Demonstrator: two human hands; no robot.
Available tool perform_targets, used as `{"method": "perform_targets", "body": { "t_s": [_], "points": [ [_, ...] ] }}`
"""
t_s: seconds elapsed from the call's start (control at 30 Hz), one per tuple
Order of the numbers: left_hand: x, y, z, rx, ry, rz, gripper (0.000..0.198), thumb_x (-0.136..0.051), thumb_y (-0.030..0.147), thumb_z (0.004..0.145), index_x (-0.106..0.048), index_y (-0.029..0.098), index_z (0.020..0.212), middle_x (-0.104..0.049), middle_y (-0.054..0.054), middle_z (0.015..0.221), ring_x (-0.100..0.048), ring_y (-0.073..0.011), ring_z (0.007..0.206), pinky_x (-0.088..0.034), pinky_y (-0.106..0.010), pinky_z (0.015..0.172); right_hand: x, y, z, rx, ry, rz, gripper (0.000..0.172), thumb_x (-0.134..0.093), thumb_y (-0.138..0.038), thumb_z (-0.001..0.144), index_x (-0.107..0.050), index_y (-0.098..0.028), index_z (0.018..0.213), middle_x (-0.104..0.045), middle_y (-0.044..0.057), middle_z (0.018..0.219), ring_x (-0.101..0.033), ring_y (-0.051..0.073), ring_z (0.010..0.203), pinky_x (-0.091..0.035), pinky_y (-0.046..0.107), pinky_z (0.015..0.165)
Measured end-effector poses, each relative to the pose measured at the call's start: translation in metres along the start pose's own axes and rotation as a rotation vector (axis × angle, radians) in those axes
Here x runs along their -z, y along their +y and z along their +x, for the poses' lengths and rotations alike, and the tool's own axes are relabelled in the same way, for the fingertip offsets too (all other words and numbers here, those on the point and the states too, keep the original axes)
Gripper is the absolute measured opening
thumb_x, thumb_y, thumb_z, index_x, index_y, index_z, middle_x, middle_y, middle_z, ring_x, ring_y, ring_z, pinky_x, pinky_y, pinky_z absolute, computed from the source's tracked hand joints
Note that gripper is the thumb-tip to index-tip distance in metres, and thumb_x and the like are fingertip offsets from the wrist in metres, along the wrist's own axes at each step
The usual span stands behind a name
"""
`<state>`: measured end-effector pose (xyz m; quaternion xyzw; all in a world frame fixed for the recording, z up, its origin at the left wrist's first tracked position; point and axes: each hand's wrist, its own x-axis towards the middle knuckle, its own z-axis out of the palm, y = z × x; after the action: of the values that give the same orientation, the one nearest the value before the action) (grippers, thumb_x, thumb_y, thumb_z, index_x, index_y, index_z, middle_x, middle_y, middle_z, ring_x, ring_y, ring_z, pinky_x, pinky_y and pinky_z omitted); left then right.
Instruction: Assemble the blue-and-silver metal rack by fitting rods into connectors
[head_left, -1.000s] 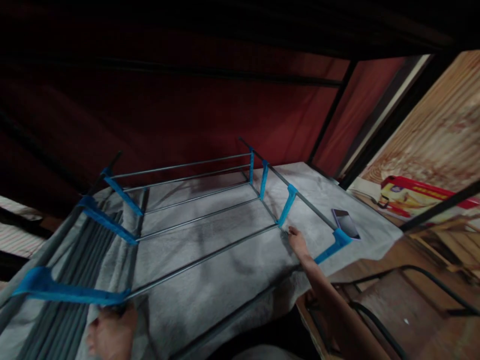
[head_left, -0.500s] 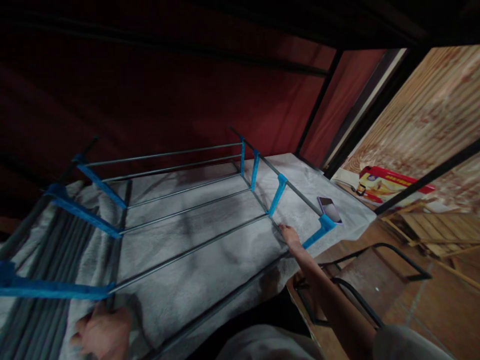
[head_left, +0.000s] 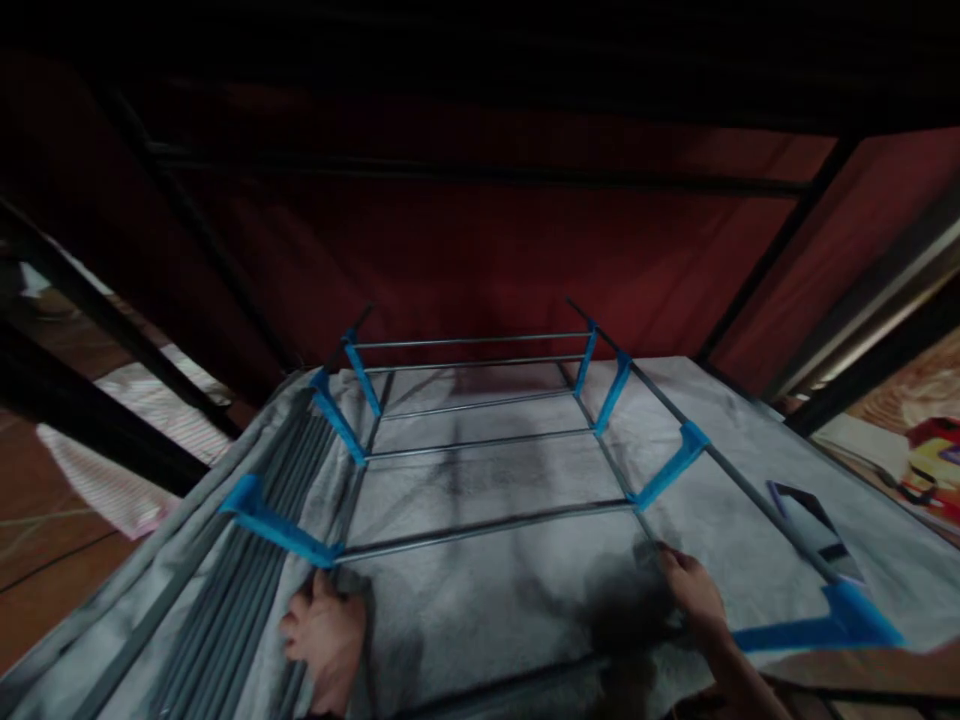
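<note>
A rack frame of grey metal tubes (head_left: 487, 530) joined by blue plastic connectors (head_left: 289, 530) lies on a grey cloth (head_left: 450, 625). My left hand (head_left: 326, 630) is closed round the left lower tube, just in front of a blue connector. With bent fingers, my right hand (head_left: 694, 595) grips the right lower tube, in front of the connector (head_left: 667, 470) on that side. Another blue connector (head_left: 840, 622) sits at the near right corner, beyond my right wrist. My fingertips are partly hidden by the tubes and shadow.
Several loose grey tubes (head_left: 232, 590) lie side by side left of the frame. A phone (head_left: 814, 530) rests on the cloth at right. Dark metal posts (head_left: 780, 250) and a red panel (head_left: 480, 260) stand behind. A red and yellow package (head_left: 937, 460) is at far right.
The view has swung left, so the frame now appears more central and further right. Both hands stay by the lower tubes; my left hand shows more clearly than before.
</note>
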<state>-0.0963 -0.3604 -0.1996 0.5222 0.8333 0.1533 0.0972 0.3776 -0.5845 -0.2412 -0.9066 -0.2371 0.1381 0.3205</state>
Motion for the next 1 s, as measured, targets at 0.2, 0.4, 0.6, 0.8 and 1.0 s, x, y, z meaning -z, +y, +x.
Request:
{"method": "perform_targets", "body": {
  "t_s": [0.2,0.4,0.6,0.8,1.0],
  "points": [
    [0.017,0.007,-0.003,0.071,-0.137,-0.012,0.064,-0.036,0.026,0.088,-0.048,0.010,0.149,-0.050,-0.025,0.135,-0.047,-0.0461,0.126,-0.044,-0.061,0.096,-0.007,0.025,0.006,0.035,0.020,0.129,0.039,-0.053,-0.054,0.073,-0.077,-0.029,0.091,-0.076,0.016,0.107,-0.069,0.040,0.112,-0.056,0.051,0.091],
    [0.017,0.001,0.006,0.105,-0.098,-0.100,0.063,-0.038,0.037,0.091,-0.045,0.014,0.150,-0.056,-0.025,0.132,-0.051,-0.0456,0.126,-0.044,-0.063,0.097,-0.019,0.013,-0.012,0.139,0.123,0.092,0.051,-0.050,-0.054,0.074,-0.072,-0.024,0.109,-0.066,0.023,0.123,-0.065,0.045,0.116,-0.052,0.059,0.099],
    [0.017,-0.012,-0.017,-0.041,0.110,-0.233,0.040,-0.048,0.039,0.084,-0.060,0.017,0.117,-0.063,-0.020,0.108,-0.058,-0.0437,0.115,-0.047,-0.059,0.097,-0.032,-0.084,-0.037,0.523,0.033,0.165,0.046,-0.045,-0.041,0.087,-0.066,-0.026,0.124,-0.061,0.010,0.136,-0.058,0.030,0.129,-0.048,0.049,0.111],
    [0.010,0.088,-0.008,-0.446,0.088,-0.609,0.025,-0.044,0.021,0.087,-0.056,0.020,0.110,-0.059,-0.014,0.110,-0.060,-0.0295,0.112,-0.047,-0.046,0.104,-0.097,-0.237,-0.002,0.893,-0.055,0.298,0.043,-0.041,-0.020,0.089,-0.069,-0.020,0.121,-0.063,0.012,0.132,-0.058,0.025,0.126,-0.045,0.045,0.113],
    [-0.003,0.211,0.108,-0.326,0.008,-0.647,0.054,-0.045,-0.008,0.075,-0.051,-0.001,0.128,-0.052,-0.026,0.129,-0.052,-0.0301,0.125,-0.039,-0.042,0.110,-0.195,-0.361,0.029,1.034,-0.264,0.054,0.044,-0.041,-0.008,0.092,-0.069,-0.018,0.125,-0.065,0.011,0.130,-0.058,0.021,0.122,-0.044,0.036,0.111]
  ]
}}
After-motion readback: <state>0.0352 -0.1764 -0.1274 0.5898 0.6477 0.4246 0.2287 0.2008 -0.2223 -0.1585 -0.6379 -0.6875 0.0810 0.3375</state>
